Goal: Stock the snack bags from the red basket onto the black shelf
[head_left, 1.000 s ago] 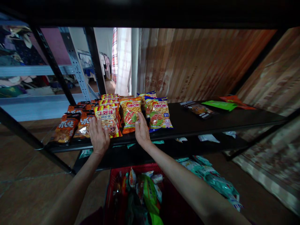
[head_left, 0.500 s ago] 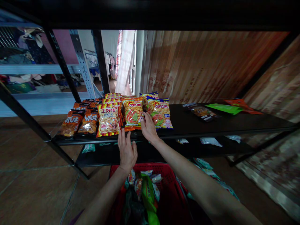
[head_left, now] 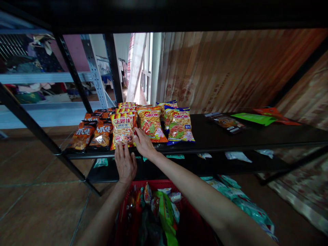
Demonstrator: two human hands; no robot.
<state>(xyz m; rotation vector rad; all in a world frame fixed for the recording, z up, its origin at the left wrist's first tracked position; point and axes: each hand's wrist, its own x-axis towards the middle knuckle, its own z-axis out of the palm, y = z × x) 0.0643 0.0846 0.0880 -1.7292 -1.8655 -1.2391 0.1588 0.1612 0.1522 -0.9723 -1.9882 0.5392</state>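
On the black shelf stands a red-and-yellow bag of prawn crackers, with more of the same kind stacked behind it. My left hand has its fingers extended against the lower front of this bag. At its right side, my right hand touches the edge with fingers stretched out. Just right of that hand is an orange snack bag. Blue-edged snack bags stand farther right. Orange-and-black snack packs are grouped to the left. Neither hand is closed around anything.
Below me a red basket holds several snack packets, including a green bag. A dark packet, a green packet and an orange packet lie on the shelf's right. Teal packets are beside the basket.
My right hand has moved left, from between the orange and blue-edged bags to the prawn cracker bag's right side. My left hand has shifted left onto that bag's lower front.
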